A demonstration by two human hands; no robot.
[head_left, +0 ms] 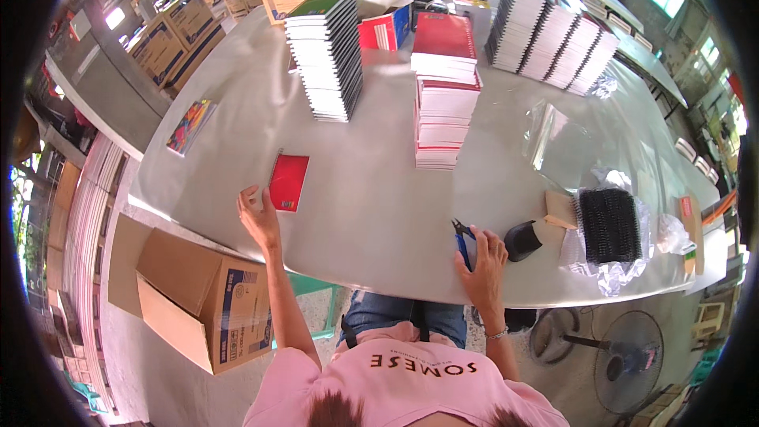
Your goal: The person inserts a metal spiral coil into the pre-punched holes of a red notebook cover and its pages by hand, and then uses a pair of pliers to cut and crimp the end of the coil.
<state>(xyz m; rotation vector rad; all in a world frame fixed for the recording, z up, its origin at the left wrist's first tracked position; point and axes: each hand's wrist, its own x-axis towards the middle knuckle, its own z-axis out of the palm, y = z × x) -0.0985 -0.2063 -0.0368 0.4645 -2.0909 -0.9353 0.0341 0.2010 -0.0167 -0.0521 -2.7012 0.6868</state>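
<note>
A small red spiral notebook [291, 182] lies flat on the table to the left. At its lower left edge is my left hand [259, 213], fingers apart and holding nothing. Close to the near table edge, my right hand [482, 265] is closed around blue-handled cutting pliers [466, 242], their dark jaws pointing away from me. In the middle rises a stack of red-covered notebooks [445, 99] with white pages. A tall pile of spiral-bound notebooks [322, 63] with a green cover on top stands left of it.
Right of my right hand sit a black curved holder [522, 242], a wooden block [560, 210] and black binding coils [609, 225] on crumpled wrapping. More notebook stacks [549, 39] stand far right. An open cardboard box [198, 292] is at lower left; a fan [628, 360] stands lower right.
</note>
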